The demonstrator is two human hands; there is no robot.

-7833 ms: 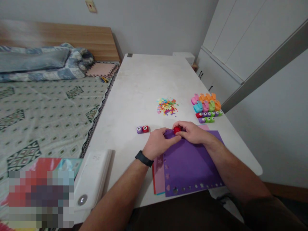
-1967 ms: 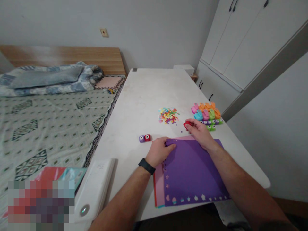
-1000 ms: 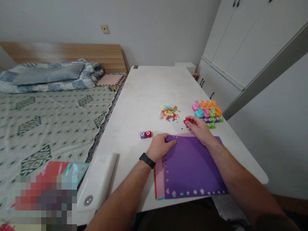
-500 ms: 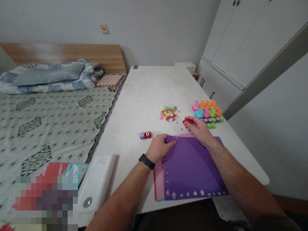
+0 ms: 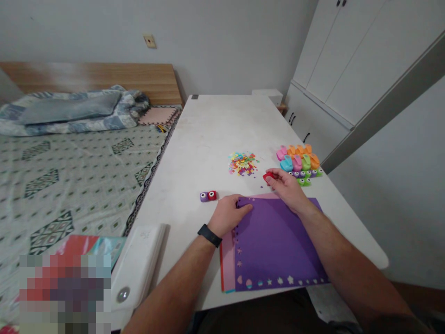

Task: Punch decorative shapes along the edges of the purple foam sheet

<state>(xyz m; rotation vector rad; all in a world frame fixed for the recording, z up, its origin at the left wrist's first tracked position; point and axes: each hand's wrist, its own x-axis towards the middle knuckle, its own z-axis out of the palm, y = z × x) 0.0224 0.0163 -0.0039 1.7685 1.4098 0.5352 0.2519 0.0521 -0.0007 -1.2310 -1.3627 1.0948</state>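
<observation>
My left hand (image 5: 227,214), with a black watch on its wrist, rests with curled fingers on the far left corner of a purple foam sheet (image 5: 278,243) that has shapes punched along its left and near edges. My right hand (image 5: 285,187) pinches a small red paper punch (image 5: 268,176) just beyond the sheet's far edge. Pink and red sheets (image 5: 225,262) lie under the purple one on the white table (image 5: 215,125).
A purple and a red small punch (image 5: 207,196) stand left of my left hand. A heap of coloured cut-out shapes (image 5: 242,163) lies beyond. Rows of coloured punches (image 5: 299,164) sit at the right edge. A white device (image 5: 137,266) lies at the near left; a bed (image 5: 69,157) is alongside.
Earlier both hands pressed the red punch on the sheet's far corner. My right hand has since carried it off the sheet toward the punch rows. Over the last second little has moved.
</observation>
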